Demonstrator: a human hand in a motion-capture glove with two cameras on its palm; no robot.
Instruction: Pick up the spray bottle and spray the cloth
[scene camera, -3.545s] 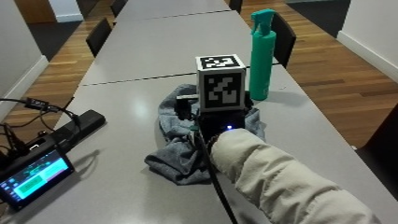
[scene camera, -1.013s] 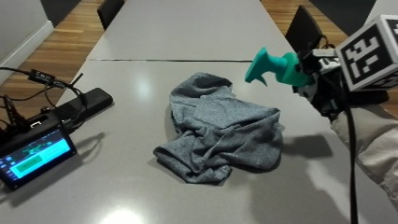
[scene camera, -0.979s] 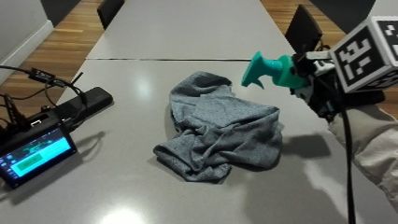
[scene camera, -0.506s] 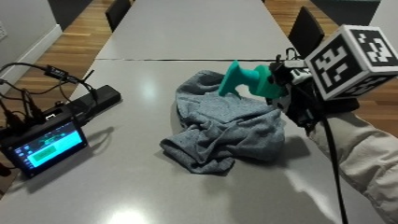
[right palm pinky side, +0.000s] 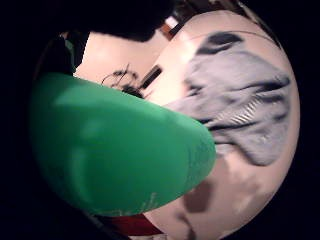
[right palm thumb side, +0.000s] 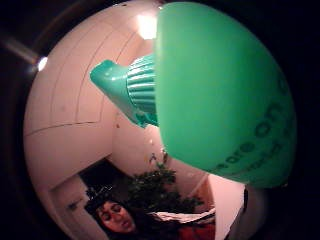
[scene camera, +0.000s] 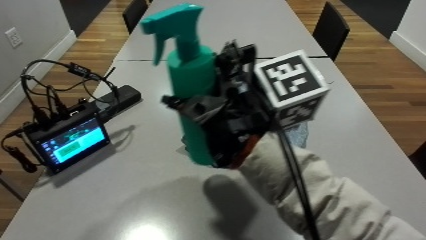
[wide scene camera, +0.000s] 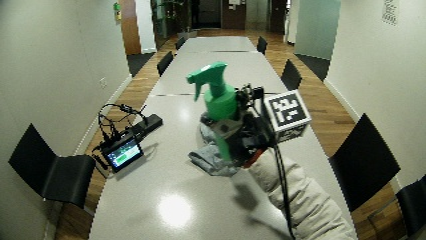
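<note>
In the outside view my gloved right hand (scene camera: 226, 125) grips the lower body of a green spray bottle (scene camera: 190, 75) and holds it upright, well above the table, nozzle pointing left. The grey cloth (wide scene camera: 210, 161) lies crumpled on the table below and behind the hand, mostly hidden by it in the outside view. The little finger side palm view shows the bottle's body (right palm pinky side: 115, 150) close to the palm, with the cloth (right palm pinky side: 240, 100) spread on the tabletop beyond. In the thumb side palm view the bottle (right palm thumb side: 220, 90) and its trigger head fill much of the picture.
A small device with a lit screen (scene camera: 70, 142) and its cables sit at the table's left edge, with a black box (scene camera: 123, 95) just behind. The long grey table (scene camera: 133, 200) runs away from me. Black chairs (scene camera: 333, 22) stand along its sides.
The bottle stood on the table at first, then was held tilted with its nozzle toward the cloth. Now it is upright and raised higher. The outside camera has also shifted.
</note>
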